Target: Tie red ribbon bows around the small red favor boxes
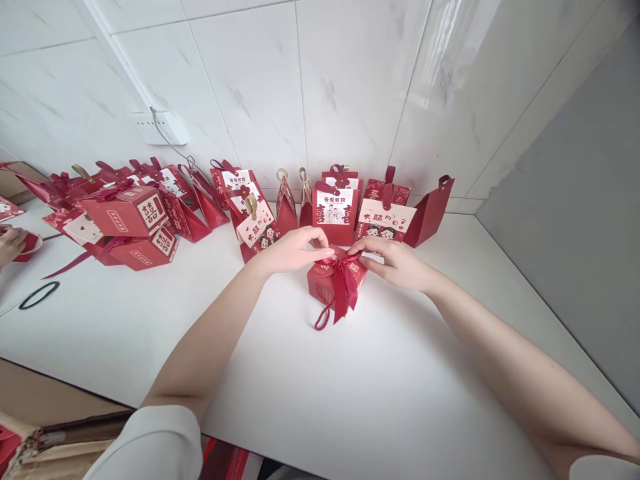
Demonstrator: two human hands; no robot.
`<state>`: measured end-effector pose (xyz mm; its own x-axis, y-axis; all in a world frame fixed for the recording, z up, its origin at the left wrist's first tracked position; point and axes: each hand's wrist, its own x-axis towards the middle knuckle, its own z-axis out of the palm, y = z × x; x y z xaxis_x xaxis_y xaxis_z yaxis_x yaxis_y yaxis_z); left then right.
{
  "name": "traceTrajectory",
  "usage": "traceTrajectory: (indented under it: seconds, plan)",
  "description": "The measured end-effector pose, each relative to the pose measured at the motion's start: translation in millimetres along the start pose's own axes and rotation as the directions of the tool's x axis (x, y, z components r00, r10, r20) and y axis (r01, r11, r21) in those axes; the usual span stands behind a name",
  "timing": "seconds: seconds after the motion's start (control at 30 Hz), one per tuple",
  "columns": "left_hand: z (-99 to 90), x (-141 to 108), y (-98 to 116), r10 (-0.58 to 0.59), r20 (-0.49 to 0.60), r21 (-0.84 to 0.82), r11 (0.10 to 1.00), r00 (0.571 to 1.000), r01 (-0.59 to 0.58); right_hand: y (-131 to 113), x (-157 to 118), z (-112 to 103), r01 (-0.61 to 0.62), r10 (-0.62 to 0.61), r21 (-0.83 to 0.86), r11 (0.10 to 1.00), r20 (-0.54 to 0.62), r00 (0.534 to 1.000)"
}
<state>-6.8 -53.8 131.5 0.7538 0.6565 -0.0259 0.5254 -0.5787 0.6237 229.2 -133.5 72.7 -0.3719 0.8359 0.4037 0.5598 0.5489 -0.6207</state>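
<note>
A red gift box with a dark red ribbon bow on top sits on the white table. The bow's two tails hang down its front, and a twisted red cord loop rests at its lower left. My left hand is at the bow's left side, thumb and fingertips closed round the ribbon loop. On the right side, my right hand pinches the other loop of the bow between thumb and fingers.
Red boxes with ribbon handles stand along the tiled wall. Hexagonal red boxes are stacked on the left. A black ring lies near the left edge, below another person's hand. A grey panel rises at right.
</note>
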Motion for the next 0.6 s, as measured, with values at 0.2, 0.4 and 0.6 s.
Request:
traceTrajectory:
  seconds: [0.2, 0.4, 0.6]
  plan:
    - [18.0, 9, -6, 0.115, 0.029, -0.05, 0.992, 0.993, -0.114, 1, -3, -4, -0.066, 0.066, -0.006, 0.998, 0.015, 0.998]
    - [29.7, 14, -8, 0.112, -0.013, -0.11, 0.987, 0.994, -0.113, -7, -4, -12, -0.167, 0.167, 0.072, 0.983, 0.014, 0.986]
    - [37.6, 14, -2, 0.062, -0.011, -0.133, 0.989, 0.998, -0.063, -7, -5, -10, -0.245, 0.244, 0.199, 0.949, 0.029, 0.969]
